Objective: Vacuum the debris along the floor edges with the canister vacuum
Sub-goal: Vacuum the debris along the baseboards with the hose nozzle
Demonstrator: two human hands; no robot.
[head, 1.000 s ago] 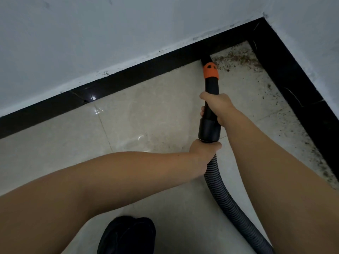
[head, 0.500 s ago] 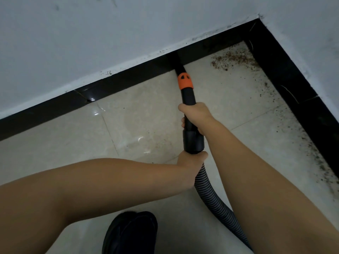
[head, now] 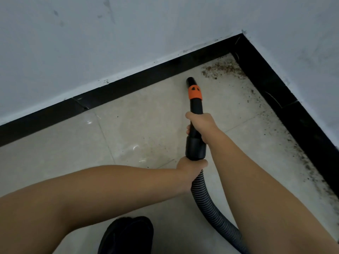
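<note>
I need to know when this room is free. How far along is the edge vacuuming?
Done: the cream floor tiles beside the far black skirting look free of debris. In hand: the right hand and left hand grip the black orange-banded vacuum nozzle, near the brown corner debris. Left: that pile and the specks along the right edge.

Both forearms (head: 110,189) are bare, sleeveless; one black shoe (head: 126,235), apparently, shows below.

nozzle (head: 195,99): black, orange band, tip near baseboard | hose (head: 205,204): grey, ribbed | debris (head: 222,69): brown, in corner
</note>
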